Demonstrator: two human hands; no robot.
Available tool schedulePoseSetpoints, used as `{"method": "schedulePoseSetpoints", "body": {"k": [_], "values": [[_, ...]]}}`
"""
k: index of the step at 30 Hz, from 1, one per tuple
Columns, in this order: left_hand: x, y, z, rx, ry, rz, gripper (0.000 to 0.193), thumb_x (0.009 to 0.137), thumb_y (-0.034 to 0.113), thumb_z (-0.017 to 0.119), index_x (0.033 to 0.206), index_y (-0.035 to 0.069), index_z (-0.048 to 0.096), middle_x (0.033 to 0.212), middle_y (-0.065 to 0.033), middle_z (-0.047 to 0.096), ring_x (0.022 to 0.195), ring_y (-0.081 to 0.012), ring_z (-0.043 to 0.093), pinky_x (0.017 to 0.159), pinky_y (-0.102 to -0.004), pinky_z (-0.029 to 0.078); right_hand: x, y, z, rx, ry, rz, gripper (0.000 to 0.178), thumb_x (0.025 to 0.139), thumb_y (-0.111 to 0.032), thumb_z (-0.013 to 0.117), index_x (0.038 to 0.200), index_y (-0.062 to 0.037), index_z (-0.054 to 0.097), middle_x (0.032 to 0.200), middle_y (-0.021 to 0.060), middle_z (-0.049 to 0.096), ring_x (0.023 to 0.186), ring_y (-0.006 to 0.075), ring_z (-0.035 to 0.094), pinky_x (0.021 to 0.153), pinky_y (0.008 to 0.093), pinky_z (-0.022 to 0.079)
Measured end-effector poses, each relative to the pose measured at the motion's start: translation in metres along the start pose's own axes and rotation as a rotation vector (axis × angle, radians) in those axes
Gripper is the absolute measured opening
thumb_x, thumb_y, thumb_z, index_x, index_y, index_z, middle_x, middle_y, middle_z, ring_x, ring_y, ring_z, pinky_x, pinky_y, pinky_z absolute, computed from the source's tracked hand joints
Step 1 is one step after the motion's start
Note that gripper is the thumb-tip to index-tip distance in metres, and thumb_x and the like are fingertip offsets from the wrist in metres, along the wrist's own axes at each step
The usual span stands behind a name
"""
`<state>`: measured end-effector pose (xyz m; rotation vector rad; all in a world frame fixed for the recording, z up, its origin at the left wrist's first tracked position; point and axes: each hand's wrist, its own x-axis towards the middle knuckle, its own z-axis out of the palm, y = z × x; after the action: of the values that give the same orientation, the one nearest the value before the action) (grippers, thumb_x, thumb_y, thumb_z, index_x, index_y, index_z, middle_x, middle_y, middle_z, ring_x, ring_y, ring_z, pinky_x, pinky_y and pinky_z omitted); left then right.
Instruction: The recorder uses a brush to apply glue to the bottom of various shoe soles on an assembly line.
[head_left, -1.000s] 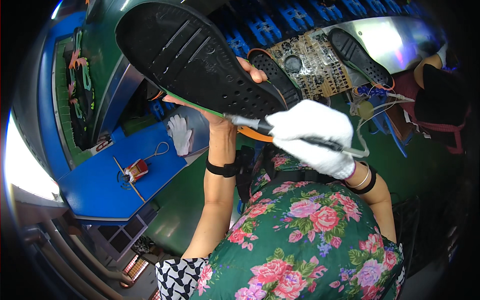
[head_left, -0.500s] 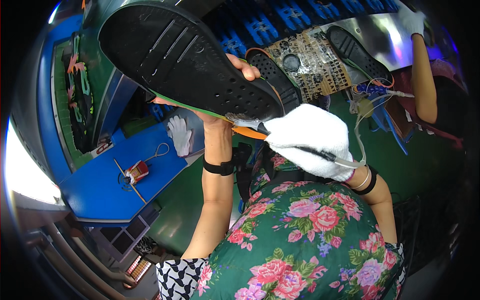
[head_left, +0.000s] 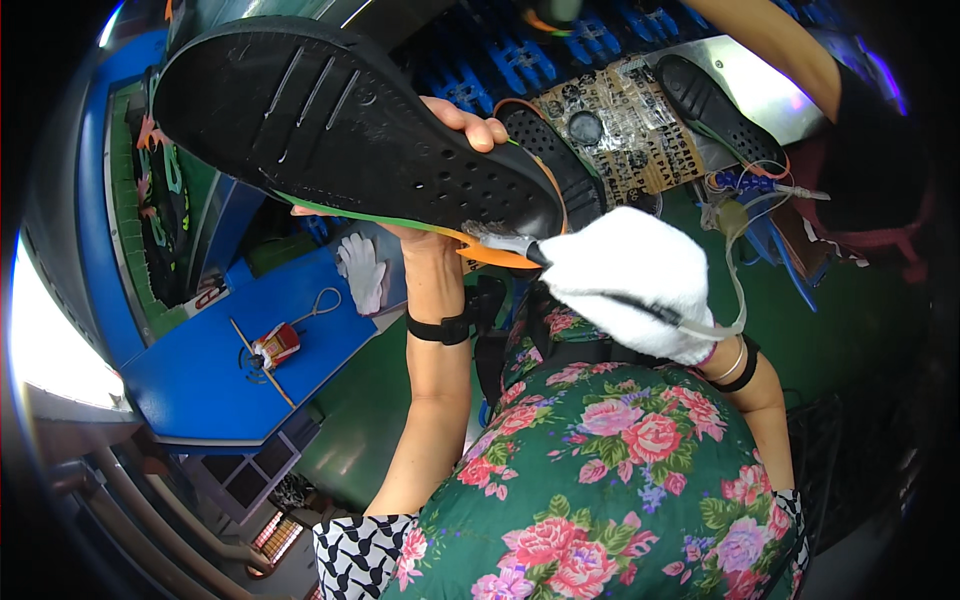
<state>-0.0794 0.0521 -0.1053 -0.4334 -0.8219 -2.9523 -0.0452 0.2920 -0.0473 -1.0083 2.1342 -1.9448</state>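
My bare left hand (head_left: 465, 124) grips a black shoe bottom (head_left: 330, 125) by its sides, fingers showing along the far edge. Three slots and many small holes mark its underside, and a green-to-orange strip (head_left: 480, 252) runs along its near edge. A white knitted glove covers my right hand (head_left: 640, 285), closed around a brush (head_left: 500, 240) whose thin handle trails a clear tube (head_left: 728, 322). The wet-looking bristles touch the near right end of the shoe bottom, beside the orange strip. My right fingertips are hidden inside the glove.
Beyond my hands, two more black shoe bottoms (head_left: 553, 160) (head_left: 715, 105) flank a taped cardboard piece (head_left: 625, 125), near a blue slatted conveyor (head_left: 525, 60). A co-worker's arm (head_left: 775, 40) reaches over at upper right. White gloves (head_left: 362, 270) lie at a blue table (head_left: 200, 375).
The shoe bottom has shifted left and slightly down. The brush sits a little further right, still against the shoe's near right end. The co-worker's arm has swung leftward over the conveyor.
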Motion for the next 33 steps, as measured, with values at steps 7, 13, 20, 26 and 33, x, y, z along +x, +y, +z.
{"method": "schedulePoseSetpoints", "body": {"k": [7,13,20,26,33], "values": [[0.007,0.000,0.005,0.052,-0.060,0.055,0.119,0.072,0.099,0.049,0.118,-0.011,0.059,0.098,-0.0254,0.069,0.099,-0.0347,0.070,0.102,-0.0483,0.050,0.001,0.002,-0.004,-0.024,0.050,0.021,0.021,0.075,0.002,0.084,0.094,-0.0045,0.079,0.099,0.0124,0.079,0.085,0.0267,0.074,0.076,0.0363,0.059],[0.009,0.005,-0.001,0.062,-0.092,0.050,0.104,0.088,0.088,0.045,0.119,-0.009,0.059,0.100,-0.0265,0.069,0.102,-0.0351,0.069,0.103,-0.0484,0.049,0.002,0.000,-0.007,-0.005,0.029,-0.015,0.025,0.076,-0.002,0.084,0.101,-0.0039,0.080,0.099,0.0114,0.079,0.084,0.0270,0.074,0.074,0.0361,0.058],[0.013,0.003,0.000,0.031,-0.117,0.056,0.118,0.076,0.098,0.046,0.121,-0.010,0.058,0.102,-0.0278,0.069,0.104,-0.0373,0.069,0.106,-0.0486,0.049,-0.016,-0.002,0.006,-0.151,-0.090,-0.191,0.036,0.082,-0.002,0.075,0.116,-0.0120,0.079,0.117,0.0097,0.077,0.100,0.0272,0.074,0.085,0.0380,0.058],[0.007,-0.001,0.001,-0.055,-0.023,-0.030,0.143,0.052,0.110,0.044,0.123,-0.013,0.056,0.106,-0.0301,0.067,0.107,-0.0399,0.068,0.106,-0.0504,0.050,-0.009,-0.013,0.008,-0.134,-0.239,-0.174,0.032,0.092,-0.011,0.069,0.123,-0.0126,0.076,0.128,0.0084,0.074,0.114,0.0253,0.070,0.095,0.0384,0.056],[0.013,-0.003,-0.009,-0.039,-0.189,-0.004,0.144,0.049,0.110,0.047,0.125,-0.013,0.055,0.109,-0.0306,0.067,0.111,-0.0402,0.066,0.106,-0.0502,0.049,-0.018,-0.008,0.005,-0.201,-0.062,-0.189,0.034,0.085,-0.004,0.074,0.118,-0.0116,0.078,0.119,0.0100,0.077,0.103,0.0259,0.074,0.084,0.0370,0.059]]}}
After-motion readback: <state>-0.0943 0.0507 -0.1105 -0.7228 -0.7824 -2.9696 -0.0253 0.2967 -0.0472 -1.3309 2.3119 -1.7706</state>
